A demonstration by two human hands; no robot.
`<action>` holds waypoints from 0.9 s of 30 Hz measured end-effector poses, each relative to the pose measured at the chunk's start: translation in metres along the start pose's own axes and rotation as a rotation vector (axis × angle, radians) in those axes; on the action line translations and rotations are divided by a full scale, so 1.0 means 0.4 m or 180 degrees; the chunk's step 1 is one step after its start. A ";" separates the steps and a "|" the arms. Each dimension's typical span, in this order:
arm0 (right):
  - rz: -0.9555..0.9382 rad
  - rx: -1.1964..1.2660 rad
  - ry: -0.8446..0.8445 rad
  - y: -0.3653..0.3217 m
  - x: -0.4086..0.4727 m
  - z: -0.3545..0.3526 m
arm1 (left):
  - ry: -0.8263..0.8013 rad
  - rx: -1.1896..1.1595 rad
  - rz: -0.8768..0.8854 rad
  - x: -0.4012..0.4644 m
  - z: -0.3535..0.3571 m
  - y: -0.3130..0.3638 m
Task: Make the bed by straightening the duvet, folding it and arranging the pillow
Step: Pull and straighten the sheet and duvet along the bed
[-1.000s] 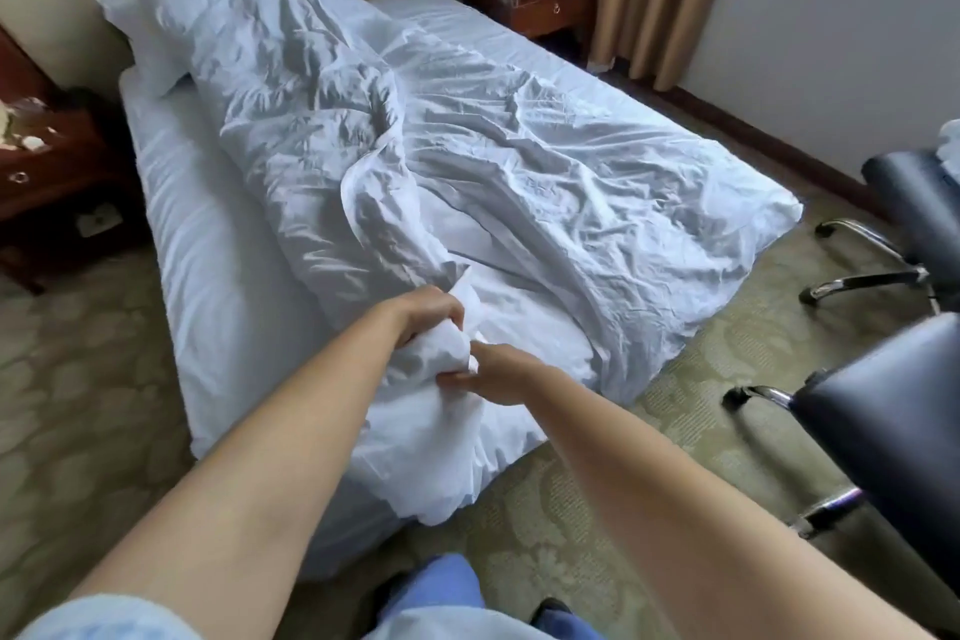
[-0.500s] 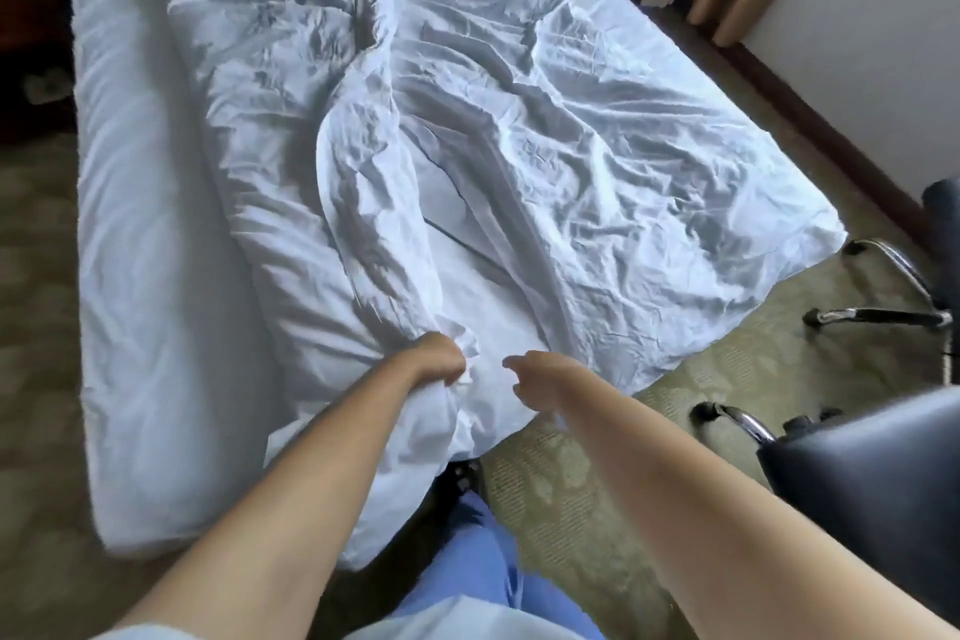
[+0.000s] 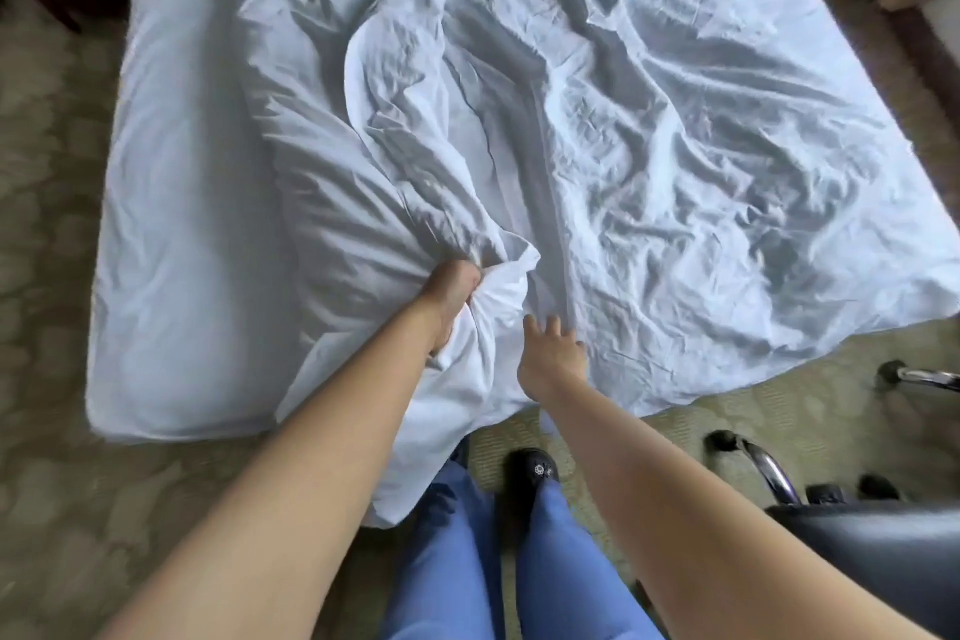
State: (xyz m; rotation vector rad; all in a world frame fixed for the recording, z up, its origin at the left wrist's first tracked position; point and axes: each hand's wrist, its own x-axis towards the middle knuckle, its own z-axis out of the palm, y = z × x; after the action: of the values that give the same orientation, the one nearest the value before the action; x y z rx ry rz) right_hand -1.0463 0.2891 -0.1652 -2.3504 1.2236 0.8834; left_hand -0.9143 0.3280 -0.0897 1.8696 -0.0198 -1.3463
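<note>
I see my left hand point(image 3: 451, 296) clutching the crumpled white duvet point(image 3: 597, 146) on the white mattress point(image 3: 176, 203); my right hand point(image 3: 551, 353), fingers spread, touches it; black chair point(image 3: 878, 556) near right.

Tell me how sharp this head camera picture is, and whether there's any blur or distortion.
Head view: the duvet creases and both hands, left hand and right hand, are fairly sharp; the carpet at the left smears with blur; wide-angle distortion bows the mattress edges.

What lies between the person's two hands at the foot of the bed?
In the head view, only bunched white duvet fills the gap between the gripping left hand and the open right hand.
</note>
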 end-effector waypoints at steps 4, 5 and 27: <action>0.0090 -0.0065 0.0062 0.053 0.053 0.028 | 0.0746 0.0697 -0.0320 0.036 0.032 -0.080; 0.0060 -0.0097 0.0062 0.065 0.069 0.039 | 0.0919 0.0976 -0.0348 0.043 0.036 -0.104; 0.0643 0.0997 0.0997 0.085 0.105 0.095 | 0.1216 0.0836 -0.0268 0.078 0.052 -0.235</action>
State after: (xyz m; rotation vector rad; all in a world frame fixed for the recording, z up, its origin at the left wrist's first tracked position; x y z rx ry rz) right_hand -1.0698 0.2653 -0.2221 -2.1892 1.6134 0.3477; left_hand -0.9571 0.3647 -0.1736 2.3486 0.0828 -1.0592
